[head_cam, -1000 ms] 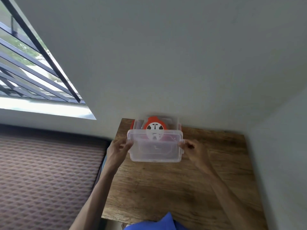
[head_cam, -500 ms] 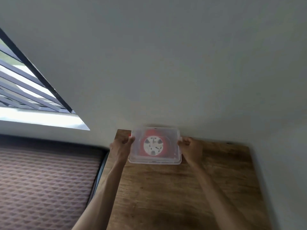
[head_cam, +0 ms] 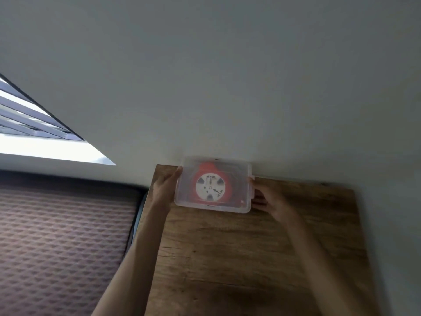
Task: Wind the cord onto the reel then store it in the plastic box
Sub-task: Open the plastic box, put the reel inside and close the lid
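Your left hand (head_cam: 164,187) and right hand (head_cam: 268,199) press on both ends of the plastic box (head_cam: 237,201), so the lid shuts over the red reel (head_cam: 213,185).

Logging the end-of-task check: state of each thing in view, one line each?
plastic box: on the table at the wall, lid on
reel: inside the box, flat, seen through the lid
left hand: on the box's left side
right hand: at the box's right side, by the latch
table: bears the box
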